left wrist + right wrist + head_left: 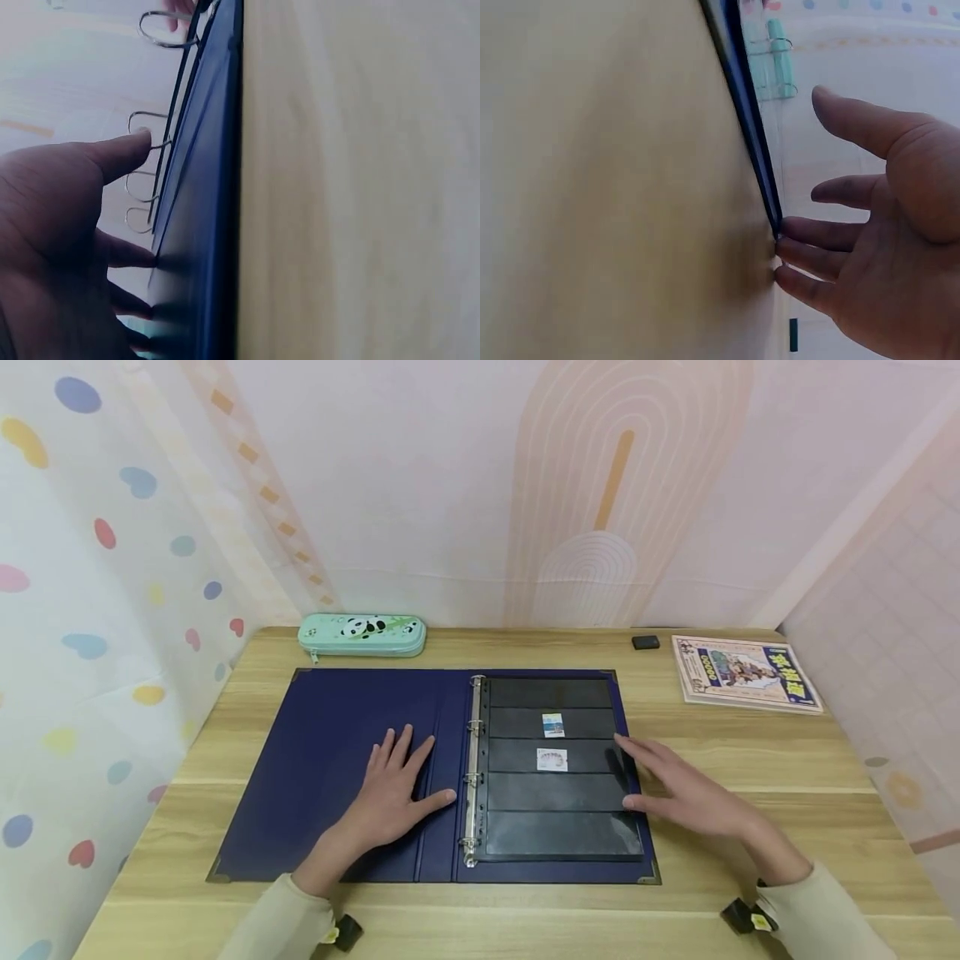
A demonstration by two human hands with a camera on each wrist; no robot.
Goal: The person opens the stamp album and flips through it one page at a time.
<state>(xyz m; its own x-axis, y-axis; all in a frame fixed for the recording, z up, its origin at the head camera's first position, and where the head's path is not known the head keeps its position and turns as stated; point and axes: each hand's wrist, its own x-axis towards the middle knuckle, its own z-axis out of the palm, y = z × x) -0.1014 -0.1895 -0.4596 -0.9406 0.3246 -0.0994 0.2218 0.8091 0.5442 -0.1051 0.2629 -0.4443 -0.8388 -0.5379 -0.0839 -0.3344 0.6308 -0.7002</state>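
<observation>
A dark blue ring binder (345, 710) lies spread on the table, with black pocket pages (555, 833) on its metal rings (472, 779). Two small stamps sit in the pockets, a blue and white one (553, 725) above a pale one (552, 760). My left hand (393, 797) rests with spread fingers on the inside of the left cover; in the left wrist view the fingertips (142, 259) touch the cover. My right hand (686, 793) is at the right edge of the binder, fingers extended and holding nothing; in the right wrist view, fingertips (784, 225) are at the binder's edge (754, 142).
A mint green panda pencil case (363, 637) lies behind the binder at the left. At the back right are a small black object (645, 642) and a colourful booklet (742, 673). Patterned cloth hangs behind and beside the wooden table (525, 922).
</observation>
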